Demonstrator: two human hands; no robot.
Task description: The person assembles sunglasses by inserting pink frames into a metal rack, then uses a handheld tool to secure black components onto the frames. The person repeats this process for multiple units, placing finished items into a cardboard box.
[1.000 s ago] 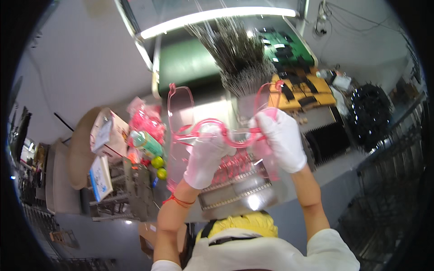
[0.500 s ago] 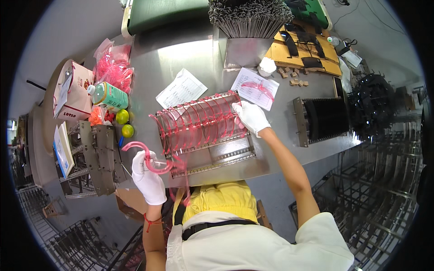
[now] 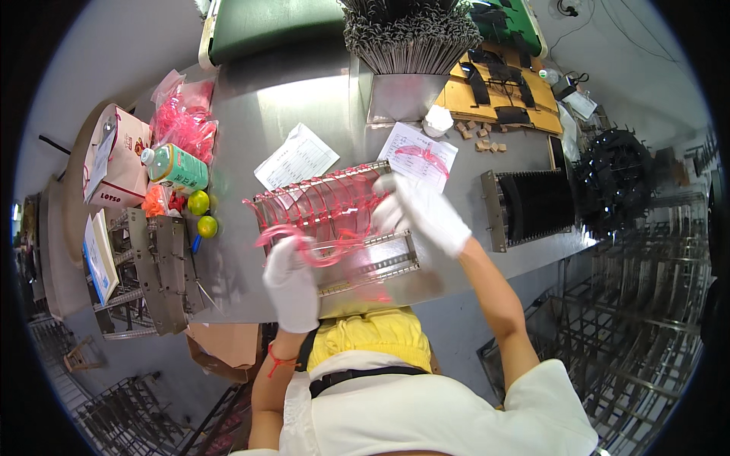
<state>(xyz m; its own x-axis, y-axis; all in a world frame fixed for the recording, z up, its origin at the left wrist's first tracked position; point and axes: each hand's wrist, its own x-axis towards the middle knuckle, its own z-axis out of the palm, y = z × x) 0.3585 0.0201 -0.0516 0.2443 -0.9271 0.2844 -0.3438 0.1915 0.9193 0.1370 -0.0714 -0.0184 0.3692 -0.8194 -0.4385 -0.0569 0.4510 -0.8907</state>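
Note:
My left hand (image 3: 293, 285), in a white glove, is closed around pink see-through plastic hangers (image 3: 323, 261), smeared by motion, just in front of a metal rack (image 3: 411, 254). A row of similar pink hangers (image 3: 308, 201) sits across the rack's far part. At the right end of that row is my white-gloved right hand (image 3: 426, 213), its fingers pointing left over the last pieces. Blur hides whether those fingers hold anything. Another pink hanger (image 3: 426, 157) lies on a printed sheet (image 3: 399, 140) beyond the rack.
Left on the metal table are bagged pink pieces (image 3: 182, 125), a green-labelled bottle (image 3: 176, 167) and two green fruits (image 3: 199, 202). A bin of metal hooks (image 3: 407, 99) stands behind. Right is a rack of black pieces (image 3: 532, 205); small wooden blocks (image 3: 483, 140) lie beyond it.
My left hand has moved right and closer to the rack, carrying the pink hangers. My right hand remains at the row's right end, its fingers now blurred. The view has shifted slightly.

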